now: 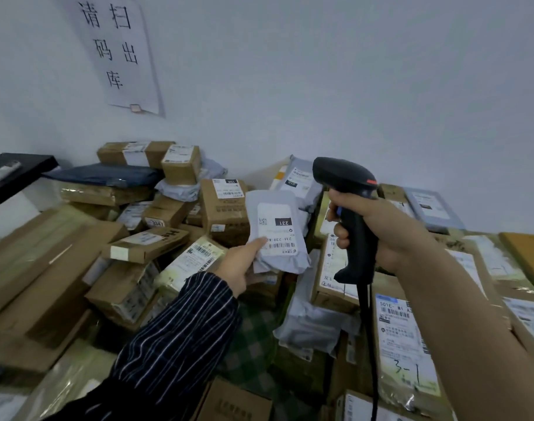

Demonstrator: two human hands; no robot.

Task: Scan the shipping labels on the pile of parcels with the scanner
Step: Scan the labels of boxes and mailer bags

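My left hand [240,267] pinches the lower left corner of a small grey poly-bag parcel [276,232] and holds it up above the pile. Its white shipping label, with a barcode and "231", faces me. My right hand [378,229] grips the handle of a black handheld scanner [347,205]. The scanner's head sits just right of and above the parcel, and its cable hangs down past my forearm. Below both hands lies the pile of parcels [156,238], cardboard boxes and grey bags with labels.
A white wall rises behind the pile, with a paper sign [120,53] taped at the upper left. A black shelf [14,174] holding a small white object juts in at the left. More labelled boxes [402,338] lie under my right arm.
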